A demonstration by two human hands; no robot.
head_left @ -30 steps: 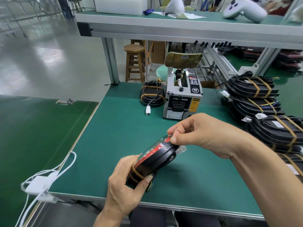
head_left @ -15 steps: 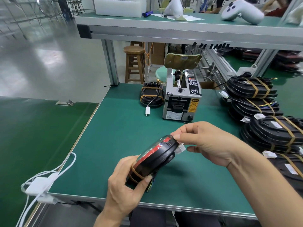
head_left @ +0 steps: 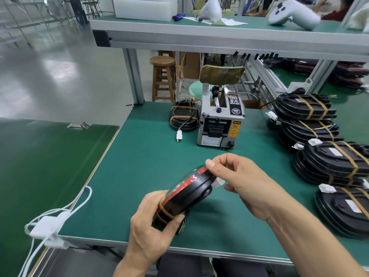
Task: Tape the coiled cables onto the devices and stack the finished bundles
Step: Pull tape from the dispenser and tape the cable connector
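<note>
A black oval device [head_left: 189, 193] with a red band on its upper face is tilted on edge above the green table [head_left: 143, 166]. My left hand [head_left: 151, 226] grips its near end, where brown tape wraps it. My right hand [head_left: 245, 182] pinches the far top edge with thumb and forefinger, beside a white cable connector [head_left: 218, 183]. Finished taped bundles [head_left: 327, 156] lie stacked at the right. The grey tape dispenser [head_left: 220, 120] stands at the table's back centre.
One taped device with a dangling white plug [head_left: 184, 116] lies left of the dispenser. White cables and an adapter [head_left: 50, 226] hang at the table's left edge. An overhead shelf [head_left: 219, 35] carries white controllers. A wooden stool [head_left: 162, 74] stands behind.
My right hand slid from covering the device's far end to pinching its top edge, exposing the white connector. The device stays in my left hand.
</note>
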